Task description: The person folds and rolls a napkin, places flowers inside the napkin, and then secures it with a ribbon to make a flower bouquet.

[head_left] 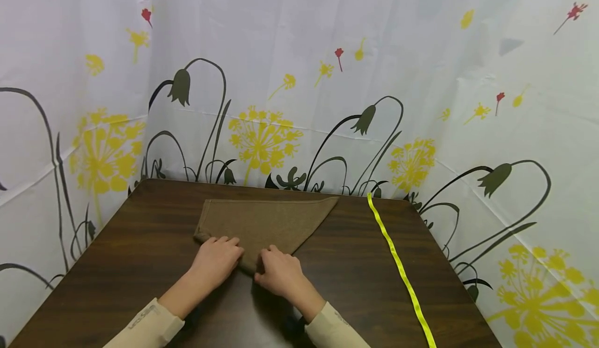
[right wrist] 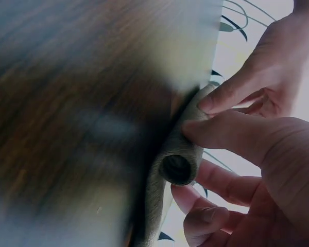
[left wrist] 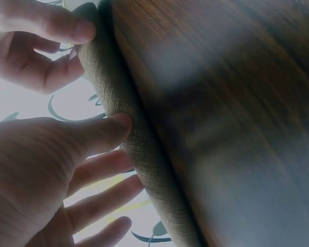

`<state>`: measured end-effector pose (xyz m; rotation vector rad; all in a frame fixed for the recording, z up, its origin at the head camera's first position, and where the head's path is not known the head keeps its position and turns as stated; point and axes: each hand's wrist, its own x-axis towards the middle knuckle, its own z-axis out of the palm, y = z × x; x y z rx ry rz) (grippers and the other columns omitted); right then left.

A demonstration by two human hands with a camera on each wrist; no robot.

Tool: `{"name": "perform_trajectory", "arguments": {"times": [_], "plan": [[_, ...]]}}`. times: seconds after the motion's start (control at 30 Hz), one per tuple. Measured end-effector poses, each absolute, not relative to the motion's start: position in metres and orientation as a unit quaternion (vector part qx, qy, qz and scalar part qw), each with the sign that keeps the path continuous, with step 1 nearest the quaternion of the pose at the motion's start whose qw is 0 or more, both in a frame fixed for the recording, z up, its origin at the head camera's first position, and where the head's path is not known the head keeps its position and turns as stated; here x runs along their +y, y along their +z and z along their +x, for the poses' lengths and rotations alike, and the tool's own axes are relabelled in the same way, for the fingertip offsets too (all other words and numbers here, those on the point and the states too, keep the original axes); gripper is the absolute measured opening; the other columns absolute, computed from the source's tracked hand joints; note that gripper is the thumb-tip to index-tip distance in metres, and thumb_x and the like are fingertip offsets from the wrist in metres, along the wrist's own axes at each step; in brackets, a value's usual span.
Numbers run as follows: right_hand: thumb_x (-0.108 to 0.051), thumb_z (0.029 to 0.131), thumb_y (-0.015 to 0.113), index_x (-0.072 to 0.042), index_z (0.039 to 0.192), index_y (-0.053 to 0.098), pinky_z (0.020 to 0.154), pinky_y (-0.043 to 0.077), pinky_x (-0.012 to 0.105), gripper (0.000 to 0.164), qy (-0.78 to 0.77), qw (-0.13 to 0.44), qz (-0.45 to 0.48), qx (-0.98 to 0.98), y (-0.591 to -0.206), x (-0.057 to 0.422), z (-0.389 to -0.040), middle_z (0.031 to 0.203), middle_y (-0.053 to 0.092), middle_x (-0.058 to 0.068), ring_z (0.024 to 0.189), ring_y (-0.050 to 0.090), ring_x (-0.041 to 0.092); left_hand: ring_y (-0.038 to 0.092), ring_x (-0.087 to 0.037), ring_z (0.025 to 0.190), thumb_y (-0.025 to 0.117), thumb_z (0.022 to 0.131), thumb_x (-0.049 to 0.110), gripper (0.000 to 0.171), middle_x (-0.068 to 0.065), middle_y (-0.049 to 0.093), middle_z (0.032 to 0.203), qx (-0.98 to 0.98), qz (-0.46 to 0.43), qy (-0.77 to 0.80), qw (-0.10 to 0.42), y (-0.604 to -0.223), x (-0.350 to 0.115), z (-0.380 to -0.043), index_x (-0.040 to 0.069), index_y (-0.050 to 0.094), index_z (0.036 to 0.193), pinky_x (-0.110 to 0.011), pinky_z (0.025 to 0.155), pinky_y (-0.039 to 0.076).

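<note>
Brown woven cloth (head_left: pixel 276 220), pinched in both hands along its near edge, gathered there into a roll (left wrist: pixel 105 82). Left hand (head_left: pixel 217 257) lightly closed, thumb laid on the roll, fingers against its opposite side, some nearly straight. Right hand (head_left: pixel 281 272) closed likewise, thumb pressing on the roll just beside its hollow end (right wrist: pixel 176 169), bent fingers behind; in both, between thumb and fingers, a gap only as wide as the roll. Beyond the grip, spreads flat, short-sided to the left, tapering to a point forward and right. Beneath and nearer than the grip, dark wood-grain table (head_left: pixel 346 291). To the right of the grip, well apart, yellow tape (head_left: pixel 394 254), stretched lengthwise. Beyond the cloth, white flower-printed curtain (head_left: pixel 290 25).
</note>
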<state>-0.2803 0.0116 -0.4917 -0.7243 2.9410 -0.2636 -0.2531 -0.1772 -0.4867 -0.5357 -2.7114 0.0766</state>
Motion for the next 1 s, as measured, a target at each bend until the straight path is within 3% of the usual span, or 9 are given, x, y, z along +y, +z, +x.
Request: {"name": "perform_trajectory", "arguments": {"times": [0.1,0.23,0.33,0.43,0.53,0.67,0.8,1.0], "plan": [[-0.042,0.094,0.085,-0.027,0.107,0.068,0.055,0.046,0.034,0.027,-0.096,0.044,-0.231,0.967,-0.493,0.014,-0.281,0.102,0.065,-0.006,0.065,0.056,0.016,0.069,-0.021,0.081,0.087,0.088,0.011,0.014,0.003,0.067,0.084,-0.962,-0.189,0.024,0.197,-0.487,-0.175,-0.254,0.019,0.078,0.08,-0.04,0.07,0.055],[-0.04,0.093,0.086,-0.026,0.107,0.069,0.056,0.047,0.034,0.026,-0.091,0.027,-0.231,0.968,-0.492,0.014,-0.281,0.098,0.065,-0.007,0.067,0.059,0.017,0.069,-0.021,0.081,0.084,0.089,0.01,0.013,0.004,0.071,0.087,-0.96,-0.189,0.024,0.204,-0.488,-0.173,-0.258,0.02,0.081,0.081,-0.039,0.07,0.055],[-0.038,0.094,0.085,-0.026,0.105,0.072,0.057,0.048,0.035,0.021,-0.08,0.015,-0.232,0.969,-0.492,0.014,-0.283,0.096,0.065,-0.007,0.071,0.063,0.017,0.072,-0.024,0.086,0.084,0.09,0.008,0.009,0.001,0.077,0.096,-0.961,-0.191,0.019,0.201,-0.489,-0.171,-0.26,0.016,0.08,0.094,-0.043,0.074,0.058],[-0.035,0.094,0.084,-0.027,0.102,0.075,0.058,0.049,0.036,0.014,-0.078,0.011,-0.232,0.969,-0.492,0.015,-0.285,0.095,0.066,-0.007,0.074,0.064,0.018,0.073,-0.027,0.086,0.082,0.091,0.006,0.018,-0.003,0.078,0.099,-0.963,-0.196,0.012,0.187,-0.488,-0.17,-0.261,0.014,0.076,0.106,-0.046,0.073,0.06],[-0.032,0.096,0.082,-0.026,0.1,0.076,0.058,0.049,0.036,0.009,-0.079,0.014,-0.232,0.969,-0.491,0.016,-0.286,0.094,0.065,-0.007,0.073,0.064,0.018,0.072,-0.027,0.083,0.084,0.091,0.006,0.021,-0.005,0.077,0.099,-0.965,-0.2,0.007,0.167,-0.488,-0.17,-0.262,0.012,0.074,0.108,-0.045,0.07,0.061],[-0.028,0.098,0.078,-0.025,0.102,0.078,0.057,0.049,0.036,0.005,-0.081,0.022,-0.231,0.969,-0.491,0.019,-0.288,0.094,0.066,-0.006,0.073,0.063,0.018,0.072,-0.028,0.093,0.09,0.087,0.014,0.024,-0.005,0.074,0.103,-0.968,-0.205,0.008,0.144,-0.487,-0.173,-0.264,0.013,0.076,0.106,-0.048,0.083,0.061],[-0.027,0.1,0.076,-0.022,0.106,0.076,0.058,0.048,0.033,0.008,-0.094,0.036,-0.233,0.967,-0.492,0.02,-0.289,0.095,0.067,-0.005,0.073,0.062,0.016,0.071,-0.03,0.107,0.092,0.086,0.018,0.018,-0.006,0.074,0.109,-0.969,-0.201,0.005,0.143,-0.488,-0.177,-0.267,0.018,0.081,0.1,-0.052,0.096,0.058],[-0.033,0.096,0.083,-0.023,0.114,0.066,0.058,0.05,0.034,0.026,-0.098,0.033,-0.237,0.966,-0.49,0.021,-0.293,0.097,0.071,-0.006,0.074,0.066,0.016,0.072,-0.029,0.103,0.087,0.089,0.013,0.016,-0.006,0.076,0.11,-0.969,-0.196,-0.011,0.148,-0.49,-0.178,-0.271,0.022,0.086,0.103,-0.051,0.091,0.058]]}}
